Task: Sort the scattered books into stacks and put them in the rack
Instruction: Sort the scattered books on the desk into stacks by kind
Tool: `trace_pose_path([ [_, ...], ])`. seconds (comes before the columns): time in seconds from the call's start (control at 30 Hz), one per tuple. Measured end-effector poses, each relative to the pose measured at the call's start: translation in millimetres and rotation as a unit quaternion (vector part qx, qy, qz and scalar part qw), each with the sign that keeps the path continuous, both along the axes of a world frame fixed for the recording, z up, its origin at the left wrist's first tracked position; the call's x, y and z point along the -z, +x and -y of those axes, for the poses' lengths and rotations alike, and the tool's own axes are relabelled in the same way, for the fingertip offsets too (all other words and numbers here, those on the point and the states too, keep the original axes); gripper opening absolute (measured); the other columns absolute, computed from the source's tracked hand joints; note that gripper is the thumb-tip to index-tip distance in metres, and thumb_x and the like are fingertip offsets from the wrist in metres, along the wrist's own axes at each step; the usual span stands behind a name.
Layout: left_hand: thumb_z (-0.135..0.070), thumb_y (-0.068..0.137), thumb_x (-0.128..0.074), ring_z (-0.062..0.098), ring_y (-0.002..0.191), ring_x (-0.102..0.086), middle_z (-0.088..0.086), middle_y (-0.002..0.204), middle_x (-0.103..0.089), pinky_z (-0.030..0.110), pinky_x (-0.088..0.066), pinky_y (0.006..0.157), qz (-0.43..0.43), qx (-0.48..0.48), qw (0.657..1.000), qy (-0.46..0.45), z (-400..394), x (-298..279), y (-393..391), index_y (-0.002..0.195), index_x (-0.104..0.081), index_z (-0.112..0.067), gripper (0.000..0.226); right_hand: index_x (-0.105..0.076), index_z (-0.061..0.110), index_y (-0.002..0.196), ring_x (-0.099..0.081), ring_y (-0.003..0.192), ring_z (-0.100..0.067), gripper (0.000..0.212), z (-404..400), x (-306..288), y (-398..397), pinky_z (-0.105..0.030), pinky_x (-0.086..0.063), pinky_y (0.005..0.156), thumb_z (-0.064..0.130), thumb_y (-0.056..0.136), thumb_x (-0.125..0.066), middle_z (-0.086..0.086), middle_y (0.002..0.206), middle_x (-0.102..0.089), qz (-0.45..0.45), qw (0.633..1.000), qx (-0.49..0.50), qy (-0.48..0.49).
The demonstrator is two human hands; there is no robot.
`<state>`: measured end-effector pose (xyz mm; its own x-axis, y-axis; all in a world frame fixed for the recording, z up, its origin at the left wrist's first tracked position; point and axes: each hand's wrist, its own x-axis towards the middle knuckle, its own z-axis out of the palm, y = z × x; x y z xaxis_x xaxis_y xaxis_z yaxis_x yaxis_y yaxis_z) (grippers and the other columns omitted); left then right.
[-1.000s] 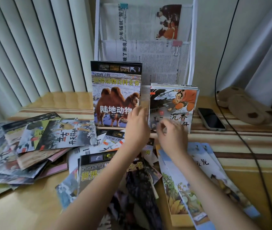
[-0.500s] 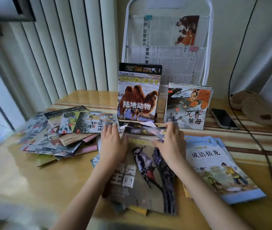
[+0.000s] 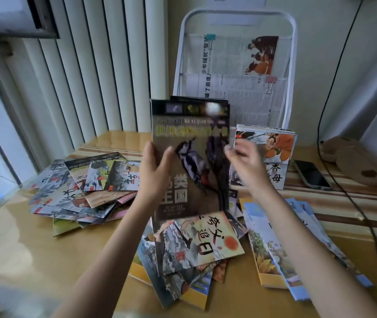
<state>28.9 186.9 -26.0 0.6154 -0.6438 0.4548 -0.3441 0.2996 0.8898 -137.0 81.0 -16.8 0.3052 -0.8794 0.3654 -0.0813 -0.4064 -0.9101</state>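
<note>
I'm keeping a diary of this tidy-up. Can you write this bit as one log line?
step: lifting bird book | left hand: gripping its edge | right hand: blurred beside it | rack: newspapers only

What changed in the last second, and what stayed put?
The woodpecker book came off the table pile: the left hand grips its left edge and holds it upright in front of the camel book; the right hand is blurred at its right edge. Unchanged: orange-figure book, left pile, phone.
</note>
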Motion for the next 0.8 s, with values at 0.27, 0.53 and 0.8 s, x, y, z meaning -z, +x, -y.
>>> trace_pose_path([
  [0.27, -0.019, 0.098, -0.045, 0.018, 0.072, -0.054, -0.003, 0.084, -0.057, 0.032, -0.042, 0.06, 0.197, -0.045, 0.979, -0.038, 78, -35, 23, 0.105, -0.041, -0.01, 0.012, -0.047, 0.007, 0.104, -0.053, 0.06, -0.005, 0.02, 52, -1, 38, -0.008, -0.04, 0.051, 0.003, 0.089, -0.06, 0.003, 0.078, -0.056, 0.008, 0.971, 0.188, -0.147],
  [0.53, -0.03, 0.09, -0.056, 0.043, 0.142, -0.012, 0.029, 0.153, -0.011, 0.052, -0.018, 0.114, 0.224, -0.106, 0.956, 0.155, 162, 82, 59, 0.15, 0.001, -0.008, 0.086, -0.038, 0.017, 0.144, -0.055, 0.114, -0.024, 0.062, 95, 89, 84, -0.027, -0.045, 0.09, -0.002, 0.088, -0.056, -0.009, 0.132, -0.05, -0.123, 0.967, 0.182, -0.129],
  [0.8, -0.003, 0.067, -0.08, 0.031, 0.146, -0.003, 0.017, 0.158, 0.002, 0.032, -0.006, 0.116, 0.178, -0.053, 0.974, 0.127, 165, 100, 73, 0.147, 0.015, -0.012, 0.125, -0.03, 0.021, 0.147, -0.052, 0.11, -0.022, 0.069, 98, 107, 92, -0.029, -0.044, 0.096, -0.006, 0.087, -0.05, -0.009, 0.132, -0.04, -0.147, 0.963, 0.169, -0.153],
])
